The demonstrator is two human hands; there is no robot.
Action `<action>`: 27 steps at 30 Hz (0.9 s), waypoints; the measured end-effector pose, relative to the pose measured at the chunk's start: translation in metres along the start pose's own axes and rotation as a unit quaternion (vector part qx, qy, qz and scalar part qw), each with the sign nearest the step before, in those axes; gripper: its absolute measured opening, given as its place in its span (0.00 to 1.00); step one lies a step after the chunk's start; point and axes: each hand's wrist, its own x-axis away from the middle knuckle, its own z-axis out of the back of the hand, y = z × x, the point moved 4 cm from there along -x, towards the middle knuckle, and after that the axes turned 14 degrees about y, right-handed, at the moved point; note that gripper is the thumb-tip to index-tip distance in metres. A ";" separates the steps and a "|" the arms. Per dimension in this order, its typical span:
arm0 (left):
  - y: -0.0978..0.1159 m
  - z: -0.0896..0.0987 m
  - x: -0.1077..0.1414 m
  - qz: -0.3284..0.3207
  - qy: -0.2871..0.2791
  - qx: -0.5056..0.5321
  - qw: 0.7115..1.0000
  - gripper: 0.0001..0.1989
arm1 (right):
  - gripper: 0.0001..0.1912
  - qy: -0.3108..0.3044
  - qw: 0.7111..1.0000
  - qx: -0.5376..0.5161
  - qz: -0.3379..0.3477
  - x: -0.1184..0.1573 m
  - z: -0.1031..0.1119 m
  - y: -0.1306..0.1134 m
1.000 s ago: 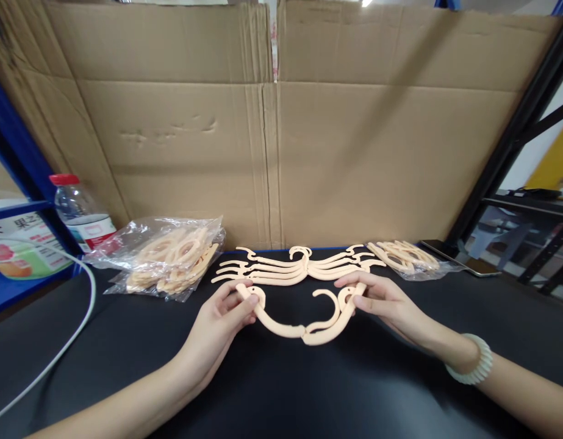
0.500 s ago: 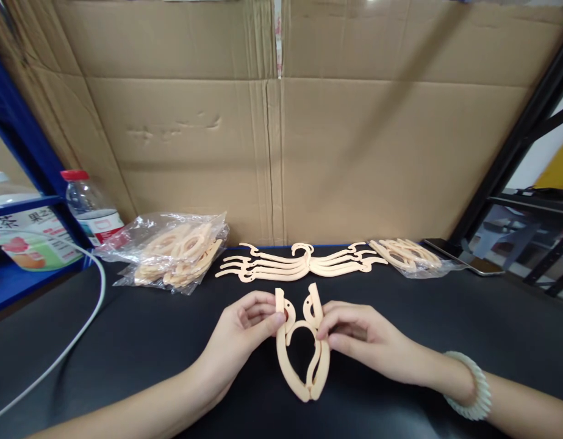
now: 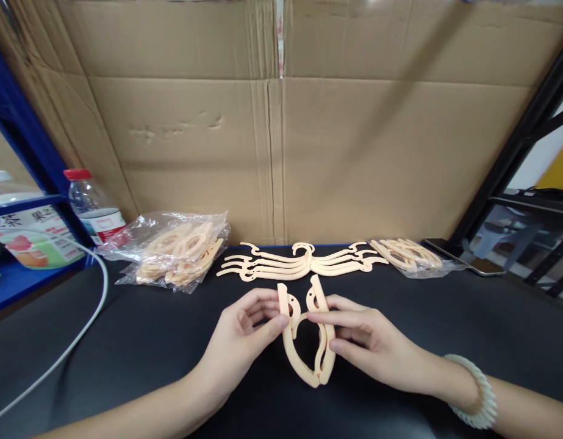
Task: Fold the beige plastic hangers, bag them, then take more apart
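Note:
A folded beige plastic hanger (image 3: 301, 363) is held up over the black table, its joint end pointing toward me and its arms folded together. My left hand (image 3: 249, 329) pinches its left arm between thumb and fingers. On the other side, my right hand (image 3: 366, 335) grips the right arm, with the index finger lying across it near the hook. Behind them, several unfolded beige hangers (image 3: 281, 266) lie stacked on the table, their hooks overlapping at the middle.
Clear bags of folded hangers (image 3: 180, 250) lie at the back left, and another bag (image 3: 407, 255) at the back right beside a dark flat device (image 3: 464, 257). A white cable (image 3: 82, 332) crosses the left side. Cardboard (image 3: 194, 134) stands behind; a red-capped bottle (image 3: 93, 207) is at left.
The folded hanger has moved slightly away from me and to the right, along with both hands. My right index finger has stretched further across the hanger's right arm.

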 end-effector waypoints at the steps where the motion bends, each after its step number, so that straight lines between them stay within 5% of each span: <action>1: 0.002 0.000 0.001 -0.006 0.002 -0.003 1.000 0.12 | 0.22 0.000 1.000 0.014 0.013 0.001 0.000 -0.002; 7: 0.008 -0.005 0.006 -0.026 -0.022 -0.021 0.999 0.10 | 0.22 -0.013 0.988 0.116 0.097 0.005 -0.003 -0.014; 17: 0.001 -0.007 0.006 0.042 -0.053 -0.012 0.998 0.11 | 0.16 -0.039 0.998 0.051 0.028 0.007 -0.005 -0.010; 27: -0.003 -0.001 -0.001 0.058 0.002 -0.033 0.998 0.13 | 0.17 -0.054 0.991 0.109 0.049 0.005 -0.006 -0.015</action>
